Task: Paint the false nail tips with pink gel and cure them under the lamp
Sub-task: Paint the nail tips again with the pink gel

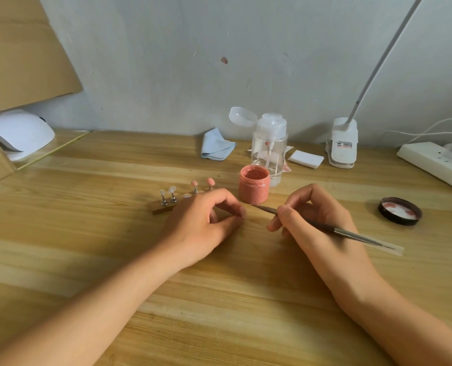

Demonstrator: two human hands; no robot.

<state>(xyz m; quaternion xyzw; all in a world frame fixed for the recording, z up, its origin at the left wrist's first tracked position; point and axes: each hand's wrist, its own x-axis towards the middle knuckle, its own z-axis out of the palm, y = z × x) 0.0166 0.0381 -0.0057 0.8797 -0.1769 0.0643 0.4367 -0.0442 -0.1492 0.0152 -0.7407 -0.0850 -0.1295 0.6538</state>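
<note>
Right hand (317,220) pinched thin brush (351,234), tip toward left hand (201,223), curled, its hold not discernible; pink gel jar (254,192) just beyond both.

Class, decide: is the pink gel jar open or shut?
Open. The jar has no lid on; a black lid lies upturned on the table to its right.

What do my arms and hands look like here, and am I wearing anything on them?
Nothing is worn. The left forearm and right forearm are bare to the frame edge, with no sleeve showing. The left hand and right hand have no glove, ring, watch or bracelet in view.
</note>
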